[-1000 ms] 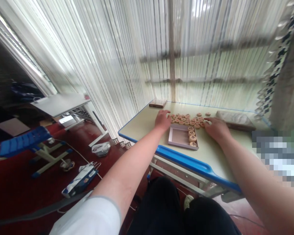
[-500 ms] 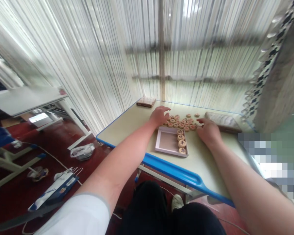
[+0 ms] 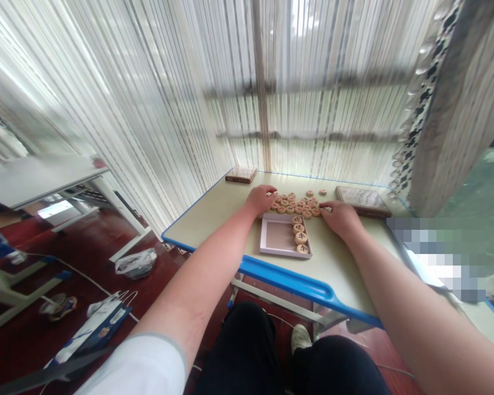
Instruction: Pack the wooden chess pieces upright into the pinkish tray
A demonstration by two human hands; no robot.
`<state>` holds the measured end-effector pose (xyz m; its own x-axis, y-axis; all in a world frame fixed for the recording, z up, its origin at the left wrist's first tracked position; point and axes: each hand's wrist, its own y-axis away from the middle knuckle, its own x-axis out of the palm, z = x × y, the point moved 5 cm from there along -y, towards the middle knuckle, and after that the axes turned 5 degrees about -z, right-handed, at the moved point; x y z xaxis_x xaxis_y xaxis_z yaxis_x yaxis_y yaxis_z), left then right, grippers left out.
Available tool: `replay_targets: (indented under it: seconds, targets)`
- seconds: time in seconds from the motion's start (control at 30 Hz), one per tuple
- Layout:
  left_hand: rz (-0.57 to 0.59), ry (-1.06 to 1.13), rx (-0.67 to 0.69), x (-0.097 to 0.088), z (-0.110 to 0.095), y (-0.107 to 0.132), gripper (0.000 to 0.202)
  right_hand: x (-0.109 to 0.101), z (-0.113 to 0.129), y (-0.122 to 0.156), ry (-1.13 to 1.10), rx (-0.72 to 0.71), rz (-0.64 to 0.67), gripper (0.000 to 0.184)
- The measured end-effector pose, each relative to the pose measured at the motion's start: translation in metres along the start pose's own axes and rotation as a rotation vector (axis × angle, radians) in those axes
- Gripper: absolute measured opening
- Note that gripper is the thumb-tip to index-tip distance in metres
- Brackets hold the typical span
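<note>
Several round wooden Chinese chess pieces [image 3: 291, 209] lie in a cluster on the pale desk [image 3: 214, 219]. My left hand [image 3: 260, 201] rests at the cluster's left edge, fingers curved and apart, holding nothing I can see. On the other side, my right hand [image 3: 342, 218] has its fingers stretched to the rightmost pieces, at or very near touching them; its palm side is hidden. In front of the cluster sits a shallow pinkish box tray [image 3: 269, 252]. Along its right wall runs a column of several larger pieces [image 3: 300, 238] with dark characters facing up.
A flat brown box [image 3: 241, 175] lies at the back left corner. Behind my right hand is a larger flat box [image 3: 363, 202]. Two single pieces [image 3: 309, 193] lie behind the cluster. A blue trough [image 3: 288, 281] edges the desk's front; a striped curtain hangs behind.
My left hand has drawn in lower against the cluster's left edge. My right hand has come closer to the right-hand pieces. The whole view has shifted slightly.
</note>
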<state>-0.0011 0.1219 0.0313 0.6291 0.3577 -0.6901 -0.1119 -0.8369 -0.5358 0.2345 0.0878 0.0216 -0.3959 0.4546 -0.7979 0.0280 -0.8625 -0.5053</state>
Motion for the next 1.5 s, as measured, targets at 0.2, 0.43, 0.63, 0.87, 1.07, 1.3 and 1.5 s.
replay_targets:
  seconds: [0.2, 0.43, 0.63, 0.87, 1.07, 1.3, 1.5]
  targets:
    - [-0.003, -0.025, -0.025, 0.0, 0.002, -0.002, 0.03, -0.003, 0.0, 0.001, 0.078, 0.047, 0.064, 0.03]
    - [0.041, -0.101, -0.058, 0.003, 0.011, -0.003, 0.028, -0.006, 0.005, 0.002, 0.075, 0.094, 0.087, 0.034]
    - [0.064, -0.112, -0.061, 0.004, 0.013, -0.004, 0.028, -0.006, 0.005, 0.002, 0.069, 0.095, 0.09, 0.032]
    - [0.08, -0.091, -0.089, 0.004, 0.01, -0.005, 0.03, -0.017, 0.011, 0.004, 0.044, 0.112, 0.041, 0.035]
    - [0.058, -0.091, -0.08, 0.004, 0.01, -0.007, 0.032, -0.024, 0.03, 0.007, -0.103, -0.046, 0.003, 0.034]
    - [0.027, -0.121, -0.05, 0.001, 0.009, -0.002, 0.03, -0.024, 0.037, 0.013, -0.17, -0.144, 0.038, 0.027]
    - [-0.012, -0.159, -0.054, -0.006, 0.007, 0.004, 0.029, -0.027, 0.046, 0.018, -0.222, -0.23, 0.066, 0.025]
